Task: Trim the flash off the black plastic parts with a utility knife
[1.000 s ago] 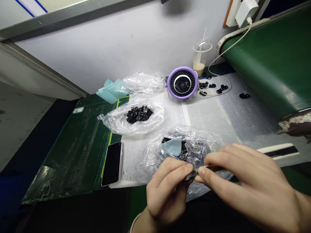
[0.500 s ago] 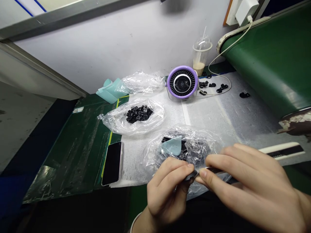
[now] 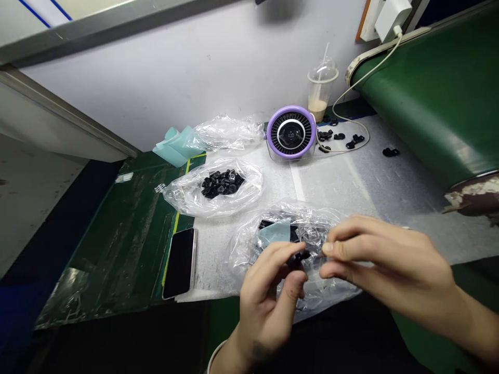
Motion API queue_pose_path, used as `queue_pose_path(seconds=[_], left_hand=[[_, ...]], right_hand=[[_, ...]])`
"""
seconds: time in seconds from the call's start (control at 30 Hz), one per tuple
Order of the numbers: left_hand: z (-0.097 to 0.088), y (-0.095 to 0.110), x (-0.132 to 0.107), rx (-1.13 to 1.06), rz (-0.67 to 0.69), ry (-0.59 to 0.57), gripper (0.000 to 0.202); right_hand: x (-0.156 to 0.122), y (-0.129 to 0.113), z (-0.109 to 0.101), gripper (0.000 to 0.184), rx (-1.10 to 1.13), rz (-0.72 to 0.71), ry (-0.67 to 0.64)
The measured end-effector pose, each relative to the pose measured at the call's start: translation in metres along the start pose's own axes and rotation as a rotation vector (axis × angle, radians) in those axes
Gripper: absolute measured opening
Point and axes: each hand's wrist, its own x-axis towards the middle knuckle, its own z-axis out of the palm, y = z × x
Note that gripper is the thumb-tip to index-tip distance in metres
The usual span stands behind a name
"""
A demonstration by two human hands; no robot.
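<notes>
My left hand (image 3: pixel 268 301) is curled with its thumb apart from the fingers, and a small black plastic part (image 3: pixel 299 256) rests at its fingertips. Facing it, my right hand (image 3: pixel 384 254) pinches a thin tool, apparently a utility knife; only a small tip (image 3: pixel 321 254) shows and the fingers hide most of it. A slight gap separates that tip from the part. Beneath both hands lies an open clear plastic bag (image 3: pixel 245 244) holding black parts and a pale blue sheet (image 3: pixel 275 232).
Another clear bag (image 3: pixel 181 195) holds a pile of black parts (image 3: pixel 222 184). A phone (image 3: pixel 179 263) lies at left. Behind stand a purple fan (image 3: pixel 291 110) and a plastic cup (image 3: pixel 317 98). Loose black parts (image 3: pixel 354 141) lie near a white cable (image 3: pixel 368 78). A green conveyor belt (image 3: pixel 429 88) borders the right.
My hands have drawn slightly apart; the tool tip has come away from the part. My right hand has turned, and the tool's white-and-black handle is now almost hidden. My left thumb has lowered.
</notes>
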Motion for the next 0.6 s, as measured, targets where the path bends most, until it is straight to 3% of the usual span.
queue_pose_path(seconds=[0.1, 0.23, 0.43, 0.6], left_hand=[[-0.001, 0.001, -0.003, -0.274, -0.214, -0.087, 0.036], [-0.002, 0.003, -0.007, -0.477, -0.265, -0.113, 0.042], [-0.003, 0.011, -0.009, -0.366, -0.268, -0.098, 0.038], [-0.005, 0.014, -0.007, -0.241, -0.242, -0.061, 0.039]], right_hand=[[-0.001, 0.005, 0.000, 0.015, -0.009, 0.023, 0.009], [-0.007, 0.002, -0.004, 0.009, -0.165, -0.047, -0.077], [-0.008, -0.006, -0.006, 0.012, -0.469, -0.207, -0.155], [-0.002, -0.006, -0.005, 0.015, -0.559, -0.317, -0.172]])
